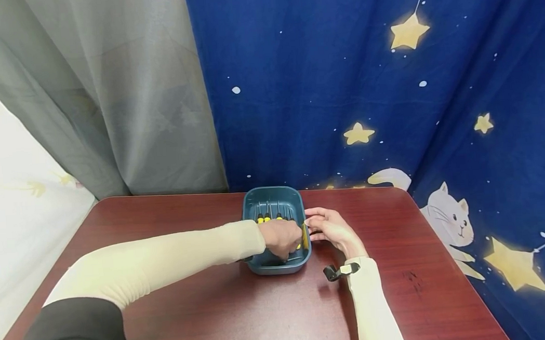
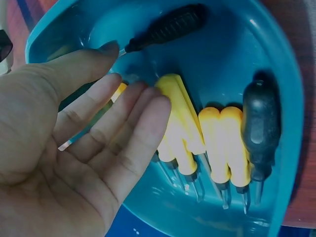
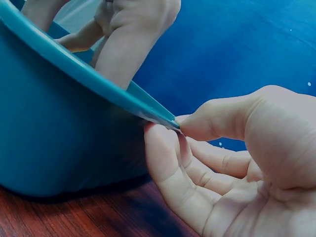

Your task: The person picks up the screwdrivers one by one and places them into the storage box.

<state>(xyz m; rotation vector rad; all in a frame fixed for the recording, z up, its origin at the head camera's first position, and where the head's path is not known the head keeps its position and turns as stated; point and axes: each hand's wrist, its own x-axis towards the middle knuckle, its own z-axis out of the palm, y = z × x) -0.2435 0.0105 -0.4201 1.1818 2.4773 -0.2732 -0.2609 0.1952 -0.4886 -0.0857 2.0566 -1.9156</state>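
Note:
A teal plastic bin (image 1: 278, 269) stands on the table with several screwdrivers in it. Inside it is my left hand (image 1: 282, 237), palm toward the left wrist camera, fingers fairly straight and thumb apart. Its thumb tip lies by the shaft of a black screwdriver (image 2: 173, 24); its fingertips are beside a bundle of yellow-handled screwdrivers (image 2: 177, 113). Part of a yellow piece and a metal tip show between and behind the fingers, mostly hidden. My right hand (image 1: 334, 230) pinches the bin's rim on the right side between thumb and fingers.
The reddish-brown table (image 1: 178, 311) extends around the bin. Behind its far edge hang a grey curtain (image 1: 155, 94) and a blue curtain (image 1: 295, 85) with stars. Another black-handled screwdriver (image 2: 260, 126) lies along the bin's wall. A black wrist mount (image 1: 333, 273) sits by the right sleeve.

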